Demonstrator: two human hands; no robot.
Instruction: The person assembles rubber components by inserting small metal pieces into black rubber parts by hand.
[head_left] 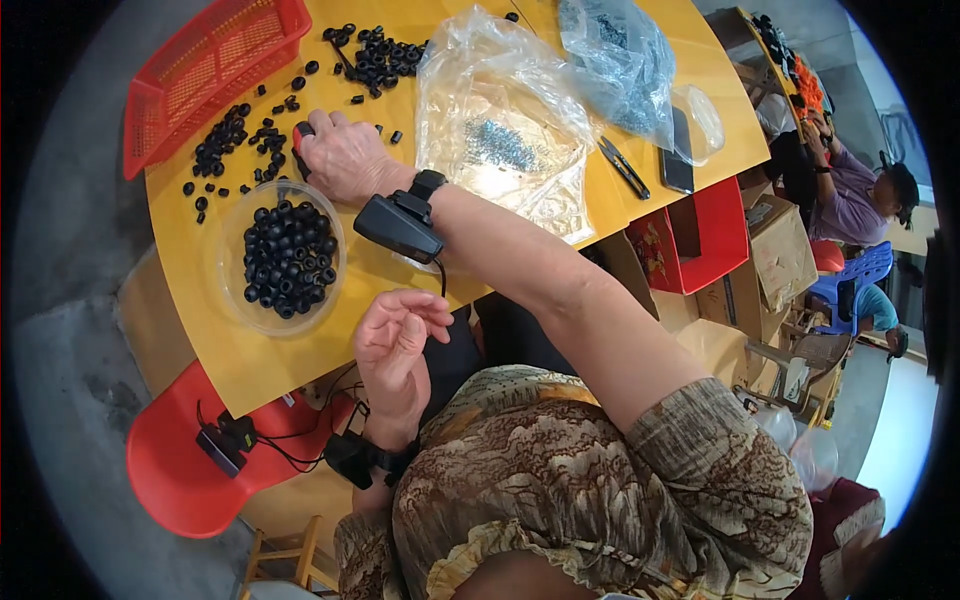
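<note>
On the yellow table (250, 370), a clear bowl (228, 250) stood near left, presumably for easy reach. The left hand (398, 335) hung half-curled, apparently empty; the right hand (345, 157) had its fingers round a red-and-black object (299, 134) beside scattered black rings (215, 150)

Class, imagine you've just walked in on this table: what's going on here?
A person is leaning over a yellow table. Their right hand is at a red-and-black object, mostly hidden by the fingers, so the grip is hard to judge. The left hand is loosely curled and empty. Close by, a clear round tub holds many black pieces; more lie loose beyond it, near a red basket.
</note>
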